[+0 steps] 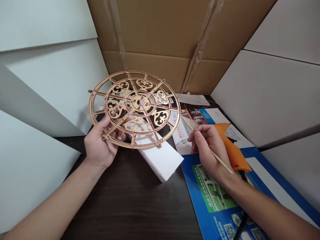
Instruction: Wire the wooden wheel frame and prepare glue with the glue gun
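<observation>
gold openwork wheel, scrolled heart pattern, red lines along spokes and rim; pale wood stick; orange glue gun; blue-green printed brochure; white box; brown cardboard

The left hand covers the lower rim of the gold openwork wheel — the right hand hides the middle of a wooden stick and part of an orange glue gun. A blue brochure runs off the bottom edge, its print too small to read.
</observation>
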The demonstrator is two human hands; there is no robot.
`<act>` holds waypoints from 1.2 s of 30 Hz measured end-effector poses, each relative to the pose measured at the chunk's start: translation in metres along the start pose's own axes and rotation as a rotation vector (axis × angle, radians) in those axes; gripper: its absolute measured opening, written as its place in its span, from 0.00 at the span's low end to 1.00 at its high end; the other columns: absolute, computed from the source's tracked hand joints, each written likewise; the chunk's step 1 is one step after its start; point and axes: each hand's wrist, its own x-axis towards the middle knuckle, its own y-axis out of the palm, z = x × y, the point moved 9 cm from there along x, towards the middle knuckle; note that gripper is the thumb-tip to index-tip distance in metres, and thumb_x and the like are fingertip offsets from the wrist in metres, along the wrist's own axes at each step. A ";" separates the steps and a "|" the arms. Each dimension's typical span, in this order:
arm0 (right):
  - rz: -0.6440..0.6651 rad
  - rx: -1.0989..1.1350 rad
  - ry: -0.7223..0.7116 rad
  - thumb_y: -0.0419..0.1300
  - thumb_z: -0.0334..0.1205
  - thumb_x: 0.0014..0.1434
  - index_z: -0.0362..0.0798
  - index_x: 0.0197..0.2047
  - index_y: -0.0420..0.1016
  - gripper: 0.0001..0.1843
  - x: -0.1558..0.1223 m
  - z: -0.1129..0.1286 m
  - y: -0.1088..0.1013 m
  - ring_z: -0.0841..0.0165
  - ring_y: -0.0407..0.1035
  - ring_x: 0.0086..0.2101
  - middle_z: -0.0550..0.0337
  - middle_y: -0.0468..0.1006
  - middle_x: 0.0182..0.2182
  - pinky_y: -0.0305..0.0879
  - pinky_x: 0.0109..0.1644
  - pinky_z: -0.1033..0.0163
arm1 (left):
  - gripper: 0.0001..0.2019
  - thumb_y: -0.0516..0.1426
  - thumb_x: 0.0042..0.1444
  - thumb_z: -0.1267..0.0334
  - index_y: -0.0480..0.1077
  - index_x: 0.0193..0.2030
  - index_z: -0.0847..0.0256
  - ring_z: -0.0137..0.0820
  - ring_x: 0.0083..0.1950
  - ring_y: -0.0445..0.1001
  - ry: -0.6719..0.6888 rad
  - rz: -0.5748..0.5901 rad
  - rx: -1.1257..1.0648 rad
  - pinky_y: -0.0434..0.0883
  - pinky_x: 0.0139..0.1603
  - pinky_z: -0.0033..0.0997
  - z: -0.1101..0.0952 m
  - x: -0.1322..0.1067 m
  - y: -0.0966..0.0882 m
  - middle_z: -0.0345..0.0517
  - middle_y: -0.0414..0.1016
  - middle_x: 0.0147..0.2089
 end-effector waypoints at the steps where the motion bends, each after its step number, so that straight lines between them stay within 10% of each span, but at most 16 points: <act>1: 0.010 -0.004 0.007 0.53 0.47 0.71 0.51 0.44 0.63 0.09 0.000 -0.001 0.001 0.72 0.67 0.25 0.61 0.74 0.33 0.64 0.28 0.64 | 0.16 0.49 0.64 0.68 0.79 0.34 0.65 0.28 0.22 0.64 -0.002 -0.004 0.003 0.64 0.17 0.22 0.000 0.000 0.001 0.54 0.77 0.31; 36: 0.092 -0.103 0.073 0.54 0.41 0.66 0.50 0.42 0.65 0.05 0.005 -0.013 0.008 0.69 0.69 0.27 0.63 0.73 0.29 0.63 0.32 0.63 | 0.18 0.47 0.65 0.68 0.78 0.35 0.67 0.29 0.20 0.65 0.013 -0.054 0.007 0.61 0.16 0.25 0.000 0.000 0.000 0.53 0.78 0.30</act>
